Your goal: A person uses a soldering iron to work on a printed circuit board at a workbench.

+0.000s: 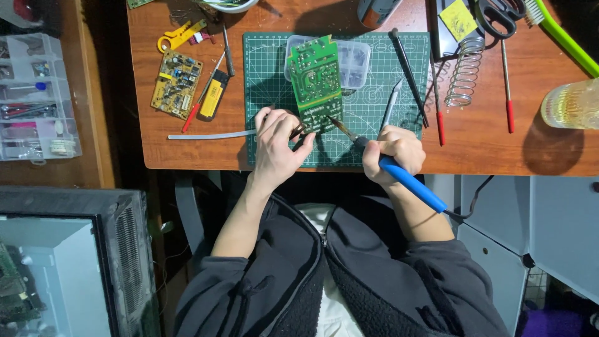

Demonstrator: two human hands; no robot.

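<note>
While the right hand [392, 151] was closed around the blue-handled soldering iron [409, 180], its tip met the lower edge of the green circuit board [316, 82] lying solder-side up on the green cutting mat [265, 68]; the left hand [279, 145] pinched a thin dark tool, perhaps tweezers, at that edge; a slip could likely have burned the nearby fingers [304, 142], or lingering heat lifted a pad.

At the top edge of the frame, the scissors [499, 15], a white bowl [228, 5] and a grey tool [376, 11] are cut off. The glass jar [571, 105] runs off the right edge. The left hand [276, 150] hides the circuit board's [316, 84] lower left corner; what its fingers [299, 142] pinch is too small to tell.
</note>
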